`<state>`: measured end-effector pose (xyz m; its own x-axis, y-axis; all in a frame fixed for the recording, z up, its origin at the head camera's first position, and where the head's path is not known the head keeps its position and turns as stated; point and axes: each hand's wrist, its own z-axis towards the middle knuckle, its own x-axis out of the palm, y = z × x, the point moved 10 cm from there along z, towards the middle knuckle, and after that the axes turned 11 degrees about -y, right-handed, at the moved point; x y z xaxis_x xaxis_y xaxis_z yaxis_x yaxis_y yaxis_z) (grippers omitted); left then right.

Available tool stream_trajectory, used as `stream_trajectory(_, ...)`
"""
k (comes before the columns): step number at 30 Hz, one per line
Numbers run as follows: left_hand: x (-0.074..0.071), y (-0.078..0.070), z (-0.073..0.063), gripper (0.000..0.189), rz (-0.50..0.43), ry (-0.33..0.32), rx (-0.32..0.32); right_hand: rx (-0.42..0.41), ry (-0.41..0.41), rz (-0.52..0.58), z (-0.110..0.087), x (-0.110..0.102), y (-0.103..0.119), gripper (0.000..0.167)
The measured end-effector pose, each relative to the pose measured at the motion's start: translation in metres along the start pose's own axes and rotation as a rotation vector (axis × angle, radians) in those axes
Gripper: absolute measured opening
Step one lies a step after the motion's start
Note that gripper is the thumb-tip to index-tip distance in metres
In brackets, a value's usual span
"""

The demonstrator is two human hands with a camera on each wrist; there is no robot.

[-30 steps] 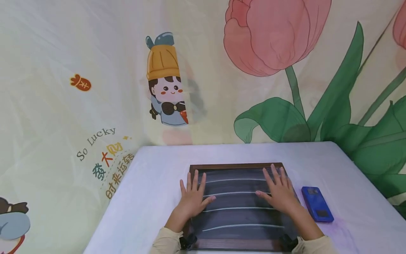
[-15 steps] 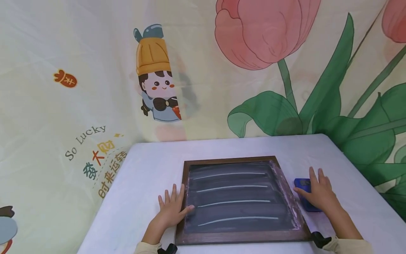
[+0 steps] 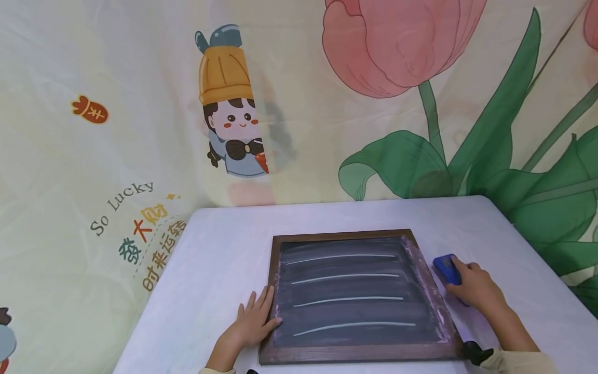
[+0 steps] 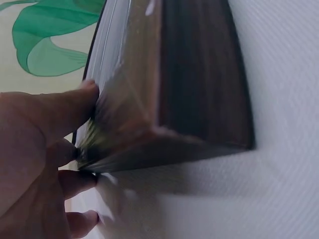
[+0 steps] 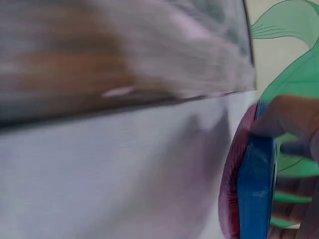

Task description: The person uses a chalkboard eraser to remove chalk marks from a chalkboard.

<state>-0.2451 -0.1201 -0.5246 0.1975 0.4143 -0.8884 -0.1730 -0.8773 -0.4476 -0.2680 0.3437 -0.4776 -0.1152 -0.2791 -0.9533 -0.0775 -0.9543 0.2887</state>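
Observation:
A chalkboard (image 3: pixel 345 301) in a brown wooden frame lies on the table, with several white chalk lines across it. My left hand (image 3: pixel 249 322) rests at its left edge, the thumb over the frame (image 4: pixel 134 94) and the fingers lying along the side. To the right of the board, my right hand (image 3: pixel 478 285) grips a blue chalkboard eraser (image 3: pixel 446 269). In the right wrist view, the thumb lies on one side of the eraser (image 5: pixel 255 194) and the fingers on the other; its pinkish felt (image 5: pixel 232 184) faces the table.
White cloth covers the table (image 3: pixel 224 249). Purple-pink chalk dust (image 3: pixel 432 296) marks the board's right margin. Behind the table hangs a printed curtain (image 3: pixel 303 104) with a tulip and a cartoon figure. A dark wrist strap piece (image 3: pixel 476 353) sits by the right sleeve.
Both hands have left the board's surface and moved outward. The left hand has come down to the left frame edge; the right hand has reached the eraser, gripped it and tilted it.

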Motion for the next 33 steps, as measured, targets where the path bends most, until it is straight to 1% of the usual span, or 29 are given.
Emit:
stream_trajectory(3,-0.001,0.001,-0.001,0.075,-0.007,-0.003,0.003,-0.110,-0.052,0.000,0.009,-0.008,0.022,0.073)
stream_trajectory(7,-0.002,0.004,-0.002,0.075,-0.008,-0.002,-0.007,-0.263,-0.040,0.003,0.021,-0.007,0.052,0.064)
stream_trajectory(12,-0.002,0.003,-0.001,0.075,-0.022,-0.001,0.008,-0.368,-0.022,-0.023,0.031,-0.004,0.071,0.060)
stream_trajectory(16,0.000,0.003,0.000,0.075,-0.029,0.001,0.020,-0.398,-0.005,-0.037,0.038,0.000,0.077,0.059)
stream_trajectory(21,0.003,0.002,0.001,0.076,-0.024,0.010,0.026,-0.369,0.066,-0.030,0.044,0.013,0.076,0.060)
stream_trajectory(26,0.003,0.002,0.000,0.076,-0.027,0.019,0.019,-0.354,0.125,-0.034,0.050,0.019,0.075,0.062)
stream_trajectory(30,0.002,0.002,-0.001,0.077,-0.027,0.021,0.013,-0.357,0.149,-0.026,0.053,0.021,0.078,0.062)
stream_trajectory(33,0.002,0.002,-0.001,0.077,-0.030,0.023,0.011,-0.367,0.151,-0.020,0.054,0.022,0.084,0.062)
